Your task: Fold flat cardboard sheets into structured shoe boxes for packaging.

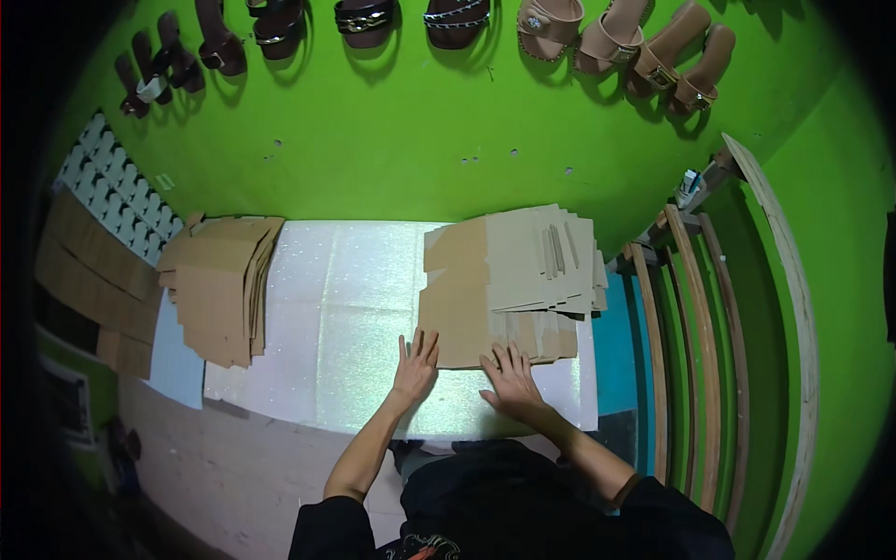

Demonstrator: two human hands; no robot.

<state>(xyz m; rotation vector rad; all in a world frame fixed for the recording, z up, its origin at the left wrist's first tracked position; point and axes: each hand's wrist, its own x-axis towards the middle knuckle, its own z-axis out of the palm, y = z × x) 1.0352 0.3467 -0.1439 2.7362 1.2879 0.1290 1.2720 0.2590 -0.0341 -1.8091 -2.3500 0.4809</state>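
Note:
A flat brown cardboard sheet [453,322] lies on the shiny white table covering [364,280], at the near left of a spread of cardboard pieces. My left hand [416,367] rests at its lower left corner with the fingers stretched out and apart. At the near edge, my right hand [511,380] lies with fingers spread, their tips on the cardboard. Behind and to the right, greyish cardboard sheets [523,257] overlap in a loose pile. Several narrow cardboard strips [554,252] sit on top of that pile.
Another stack of cut cardboard [224,289] stands at the table's left. Sandals [366,23] hang along the green wall [373,140]. To the right is a wooden rack [695,327] with upright slats. A patterned black-and-white panel [117,191] leans at the far left.

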